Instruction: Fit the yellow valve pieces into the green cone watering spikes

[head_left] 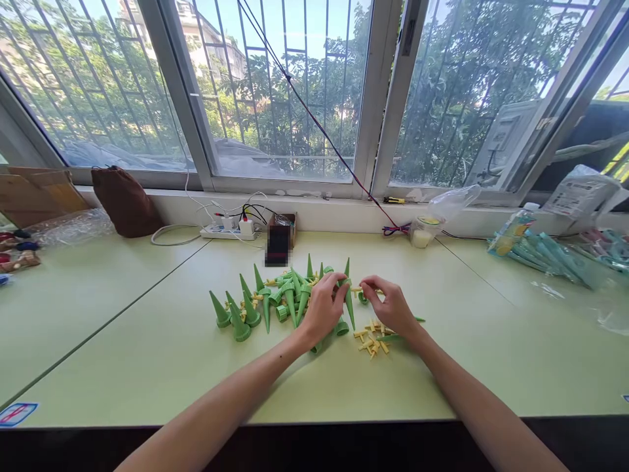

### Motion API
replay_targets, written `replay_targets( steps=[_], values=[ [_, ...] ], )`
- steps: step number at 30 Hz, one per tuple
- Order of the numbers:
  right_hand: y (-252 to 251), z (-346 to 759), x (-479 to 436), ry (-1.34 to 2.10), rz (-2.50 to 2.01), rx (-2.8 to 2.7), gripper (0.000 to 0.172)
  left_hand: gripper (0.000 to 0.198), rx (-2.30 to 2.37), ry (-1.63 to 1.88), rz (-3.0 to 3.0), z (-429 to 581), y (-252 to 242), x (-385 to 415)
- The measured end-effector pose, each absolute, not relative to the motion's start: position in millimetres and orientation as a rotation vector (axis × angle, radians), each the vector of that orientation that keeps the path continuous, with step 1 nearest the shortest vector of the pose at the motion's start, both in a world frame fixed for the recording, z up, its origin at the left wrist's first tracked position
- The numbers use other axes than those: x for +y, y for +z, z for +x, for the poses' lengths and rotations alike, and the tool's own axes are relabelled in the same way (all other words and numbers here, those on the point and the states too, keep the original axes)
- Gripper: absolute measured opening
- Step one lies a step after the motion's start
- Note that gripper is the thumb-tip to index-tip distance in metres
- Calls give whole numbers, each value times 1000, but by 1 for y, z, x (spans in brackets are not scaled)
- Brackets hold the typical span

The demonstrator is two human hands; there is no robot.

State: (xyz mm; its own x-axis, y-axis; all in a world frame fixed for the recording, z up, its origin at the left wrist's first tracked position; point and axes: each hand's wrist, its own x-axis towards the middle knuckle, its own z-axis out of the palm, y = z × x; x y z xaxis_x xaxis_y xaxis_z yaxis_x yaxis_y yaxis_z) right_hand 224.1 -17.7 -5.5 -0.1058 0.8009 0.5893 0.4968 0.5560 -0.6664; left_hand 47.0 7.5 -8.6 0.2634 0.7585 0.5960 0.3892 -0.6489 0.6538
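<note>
A heap of green cone-shaped spikes (275, 298) lies in the middle of the pale green table (147, 354). My left hand (322, 308) is closed round one green spike (349, 303), held point down. My right hand (393, 305) pinches a small yellow valve piece (367, 289) right beside that spike's top. A small pile of yellow valve pieces (372, 337) lies under my right wrist. Three green cones (234, 314) stand upright at the heap's left.
A brown pouch (125, 200) and a power strip with cables (223, 229) sit by the windowsill. A small dark box (280, 242) stands behind the heap. A jar (421, 233) and packets in clear bags (545, 252) lie to the right. Cardboard (37, 193) lies far left.
</note>
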Motion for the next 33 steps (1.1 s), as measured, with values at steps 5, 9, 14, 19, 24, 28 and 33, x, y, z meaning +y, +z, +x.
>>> replay_targets(
  steps=[5, 9, 14, 19, 24, 28, 33],
  values=[
    [-7, 224, -17, 398, -1045, -1762, 16, 13, 1023, 1374, 2151, 48, -7, 6],
    [-9, 224, -16, 402, -1018, -1768, 16, 13, 1013, 1403, 2146, 48, -6, 5],
    [-9, 224, -16, 407, -1009, -1765, 17, 13, 994, 1409, 2157, 48, -5, 4],
    [-8, 223, -16, 413, -1004, -1748, 20, 13, 951, 1416, 2167, 49, -3, 2],
    [-10, 224, -15, 424, -1000, -1726, 19, 27, 905, 1379, 2209, 49, -4, 1],
    [-10, 224, -15, 423, -1005, -1718, 19, 30, 913, 1346, 2225, 48, -4, 1],
    [-9, 223, -16, 400, -999, -1725, 19, 31, 917, 1358, 2233, 48, -5, 2]
  ],
)
